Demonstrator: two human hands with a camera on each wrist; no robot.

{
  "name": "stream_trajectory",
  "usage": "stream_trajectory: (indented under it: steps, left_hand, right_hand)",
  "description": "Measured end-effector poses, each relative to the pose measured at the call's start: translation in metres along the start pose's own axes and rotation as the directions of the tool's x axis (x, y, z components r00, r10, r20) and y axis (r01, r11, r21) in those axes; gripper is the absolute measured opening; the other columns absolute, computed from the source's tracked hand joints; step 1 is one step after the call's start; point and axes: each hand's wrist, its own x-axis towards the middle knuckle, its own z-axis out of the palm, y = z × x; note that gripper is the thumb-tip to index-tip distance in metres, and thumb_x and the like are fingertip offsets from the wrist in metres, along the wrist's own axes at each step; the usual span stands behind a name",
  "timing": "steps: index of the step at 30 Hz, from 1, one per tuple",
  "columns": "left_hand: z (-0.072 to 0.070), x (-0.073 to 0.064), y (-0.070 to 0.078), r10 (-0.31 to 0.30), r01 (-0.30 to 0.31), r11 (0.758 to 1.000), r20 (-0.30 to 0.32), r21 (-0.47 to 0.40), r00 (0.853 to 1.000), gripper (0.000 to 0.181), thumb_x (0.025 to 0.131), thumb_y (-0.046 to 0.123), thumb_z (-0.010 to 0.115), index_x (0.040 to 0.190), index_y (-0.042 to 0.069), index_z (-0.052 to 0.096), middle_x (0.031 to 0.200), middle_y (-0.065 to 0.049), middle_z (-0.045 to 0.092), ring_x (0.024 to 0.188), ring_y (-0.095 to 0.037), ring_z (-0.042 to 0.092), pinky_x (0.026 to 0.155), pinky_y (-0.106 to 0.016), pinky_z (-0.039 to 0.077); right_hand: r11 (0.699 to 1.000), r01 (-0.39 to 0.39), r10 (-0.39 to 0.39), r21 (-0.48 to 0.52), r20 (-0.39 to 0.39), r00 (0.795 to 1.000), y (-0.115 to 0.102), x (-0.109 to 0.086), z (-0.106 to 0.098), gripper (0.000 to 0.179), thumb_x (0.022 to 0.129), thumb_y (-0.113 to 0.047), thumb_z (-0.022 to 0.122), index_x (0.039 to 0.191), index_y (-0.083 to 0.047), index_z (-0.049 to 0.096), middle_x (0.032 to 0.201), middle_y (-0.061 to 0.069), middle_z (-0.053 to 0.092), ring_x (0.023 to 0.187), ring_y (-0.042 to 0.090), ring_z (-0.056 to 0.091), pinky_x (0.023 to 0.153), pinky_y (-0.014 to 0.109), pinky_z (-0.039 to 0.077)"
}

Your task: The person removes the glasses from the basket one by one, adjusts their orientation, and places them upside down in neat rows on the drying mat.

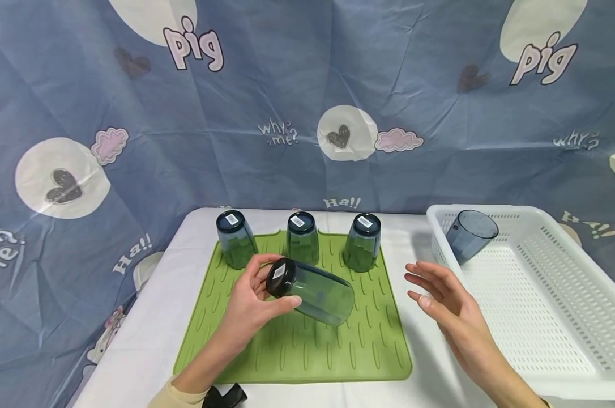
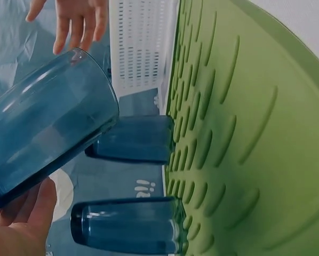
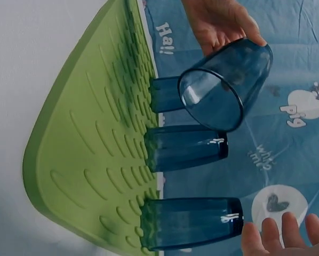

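Observation:
My left hand grips a blue-tinted drinking glass near its dark base, holding it tilted above the green drying mat. The glass's mouth points right and downward; a white label shows on the base. In the right wrist view the held glass has its open rim toward the camera. My right hand, holding nothing, hovers between the mat and the white basket with its fingers spread and slightly bent. Upside down along the mat's back edge stand three similar glasses: left, middle and right.
A white plastic basket with slotted walls sits at the right. One more blue glass leans in its back left corner. A white cloth covers the table, and a blue printed curtain hangs behind.

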Motion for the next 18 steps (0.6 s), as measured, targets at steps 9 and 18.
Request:
stream_trajectory:
  steps: [9,18]
  left_hand:
    - [-0.015,-0.003,0.004,0.002,0.001,0.998,-0.058,0.061,0.998,0.067,0.074,-0.002,0.082,0.13,0.004,0.046,0.12,-0.013,0.064,0.106,-0.02,0.063,0.091,-0.025,0.051]
    - [-0.028,-0.005,0.009,0.033,-0.023,0.992,-0.079,0.12,0.996,0.065,0.075,-0.004,0.081,0.13,0.005,0.048,0.122,-0.012,0.063,0.11,-0.019,0.062,0.092,-0.025,0.051]
  right_hand:
    - [0.999,0.016,-0.016,-0.031,-0.005,1.0,-0.002,-0.001,0.001,0.046,0.096,0.012,0.046,0.141,0.009,0.037,0.141,0.018,0.046,0.133,0.029,0.043,0.106,0.035,0.043]
    - [0.998,0.056,-0.054,-0.037,0.05,0.997,-0.003,0.0,-0.001,0.042,0.097,0.013,0.041,0.139,0.012,0.039,0.14,0.025,0.045,0.131,0.032,0.045,0.105,0.034,0.044]
